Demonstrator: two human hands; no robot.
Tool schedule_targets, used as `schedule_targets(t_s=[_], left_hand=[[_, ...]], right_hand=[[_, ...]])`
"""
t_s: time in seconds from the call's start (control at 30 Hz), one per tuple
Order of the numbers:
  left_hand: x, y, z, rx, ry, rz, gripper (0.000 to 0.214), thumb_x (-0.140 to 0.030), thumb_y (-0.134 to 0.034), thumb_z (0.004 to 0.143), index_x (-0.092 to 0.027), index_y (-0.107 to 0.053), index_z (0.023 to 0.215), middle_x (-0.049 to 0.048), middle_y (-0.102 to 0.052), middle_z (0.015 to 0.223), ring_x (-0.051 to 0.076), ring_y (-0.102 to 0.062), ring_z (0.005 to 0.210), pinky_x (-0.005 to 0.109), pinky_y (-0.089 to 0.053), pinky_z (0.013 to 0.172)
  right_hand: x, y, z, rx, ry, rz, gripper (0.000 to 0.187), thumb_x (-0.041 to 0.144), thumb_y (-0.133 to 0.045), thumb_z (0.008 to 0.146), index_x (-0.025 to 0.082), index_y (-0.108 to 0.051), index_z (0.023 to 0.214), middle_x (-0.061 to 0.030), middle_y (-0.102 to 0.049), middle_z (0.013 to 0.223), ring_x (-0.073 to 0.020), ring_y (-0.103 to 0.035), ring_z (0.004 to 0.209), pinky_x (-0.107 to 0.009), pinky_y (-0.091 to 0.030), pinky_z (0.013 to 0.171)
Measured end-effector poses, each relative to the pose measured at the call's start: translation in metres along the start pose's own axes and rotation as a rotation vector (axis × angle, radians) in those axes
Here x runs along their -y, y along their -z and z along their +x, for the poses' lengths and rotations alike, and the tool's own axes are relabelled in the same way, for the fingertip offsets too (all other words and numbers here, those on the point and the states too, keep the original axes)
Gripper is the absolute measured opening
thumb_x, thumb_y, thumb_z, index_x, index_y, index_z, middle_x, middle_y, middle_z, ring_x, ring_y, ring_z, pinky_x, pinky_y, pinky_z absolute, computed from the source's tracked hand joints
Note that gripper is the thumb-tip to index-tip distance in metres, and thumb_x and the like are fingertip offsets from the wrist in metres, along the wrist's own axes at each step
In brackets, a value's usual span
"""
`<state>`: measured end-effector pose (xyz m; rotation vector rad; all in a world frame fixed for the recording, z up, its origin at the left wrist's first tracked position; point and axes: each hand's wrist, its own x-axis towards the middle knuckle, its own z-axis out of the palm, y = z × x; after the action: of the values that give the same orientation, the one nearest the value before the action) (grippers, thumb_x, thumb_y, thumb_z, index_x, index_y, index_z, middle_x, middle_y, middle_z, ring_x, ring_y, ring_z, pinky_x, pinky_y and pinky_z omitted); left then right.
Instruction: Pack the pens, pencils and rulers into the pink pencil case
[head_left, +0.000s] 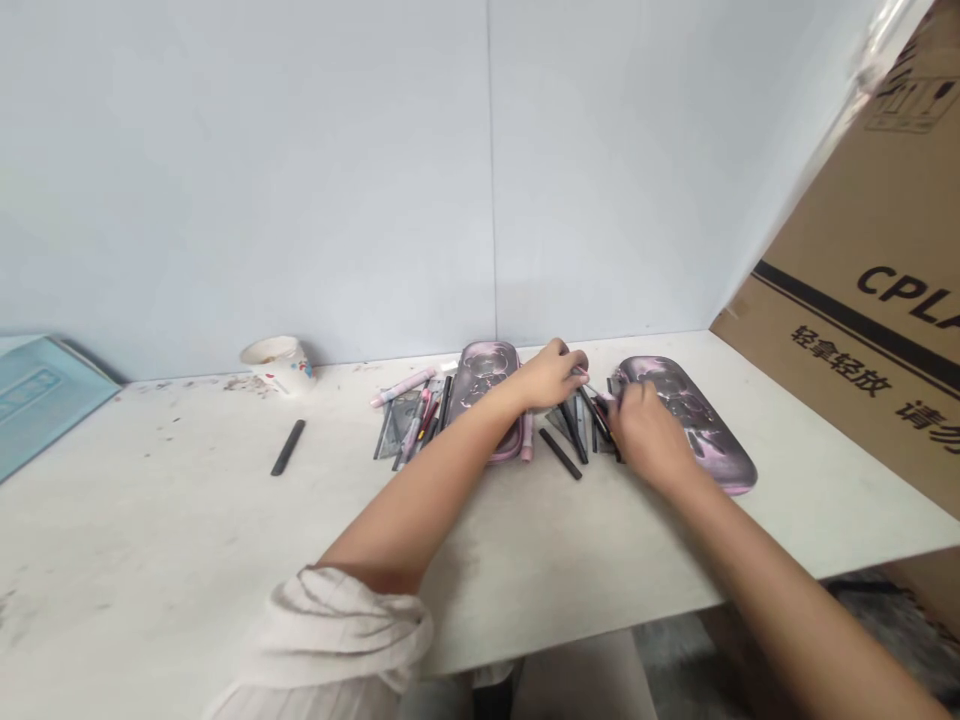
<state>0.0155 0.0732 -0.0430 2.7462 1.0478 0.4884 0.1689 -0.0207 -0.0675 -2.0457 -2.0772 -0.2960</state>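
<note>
Busily, two hands bend over pens between two pencil cases.
The left hand (555,376) is by the far right side of the left pencil case (480,372), its fingers curled in. The right hand (646,430) is curled at the left edge of the right pencil case (694,425). A thin pink stick (595,383) goes from one hand to the other, but I can't tell which one grips it. Dark pens (573,435) lie just below it, between the hands. A black stick (560,454) lies nearer, left of the right hand. More pens (411,422) sit left of the left case, with a paper cup (279,366) farther left.
</note>
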Motion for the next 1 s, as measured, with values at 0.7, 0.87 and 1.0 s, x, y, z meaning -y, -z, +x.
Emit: schedule_targets(t_s=[0.7, 0.87, 1.0], left_hand=[[-0.003, -0.004, -0.003, -0.013, 0.219, -0.16, 0.031, -0.033, -0.034, 0.088, -0.018, -0.061, 0.085, 0.0024, -0.066, 0.084, 0.015, -0.059, 0.081, 0.024, -0.044, 0.076], [-0.003, -0.008, -0.003, -0.039, 0.239, -0.263, 0.03, -0.034, -0.036, 0.087, -0.018, -0.061, 0.085, 0.002, -0.066, 0.087, 0.015, -0.058, 0.084, 0.025, -0.044, 0.079], [-0.001, -0.009, -0.002, -0.038, 0.236, -0.284, 0.031, -0.036, -0.036, 0.086, -0.018, -0.061, 0.085, 0.0023, -0.065, 0.086, 0.016, -0.058, 0.083, 0.025, -0.044, 0.078]], right_hand=[[-0.048, -0.003, 0.05, -0.129, 0.076, 0.633, 0.034, 0.042, -0.034, 0.087, 0.019, -0.057, 0.076, -0.0034, -0.061, 0.071, -0.0159, -0.053, 0.069, -0.025, -0.038, 0.066], [-0.049, -0.01, 0.045, -0.144, 0.127, 0.967, 0.024, 0.034, -0.045, 0.08, 0.02, -0.051, 0.099, -0.0011, -0.06, 0.083, -0.0132, -0.054, 0.066, -0.025, -0.042, 0.063], [-0.049, -0.009, 0.046, -0.023, 0.021, 1.031, 0.029, 0.045, -0.044, 0.081, 0.019, -0.054, 0.088, 0.0023, -0.055, 0.063, -0.0111, -0.048, 0.052, -0.022, -0.039, 0.05]])
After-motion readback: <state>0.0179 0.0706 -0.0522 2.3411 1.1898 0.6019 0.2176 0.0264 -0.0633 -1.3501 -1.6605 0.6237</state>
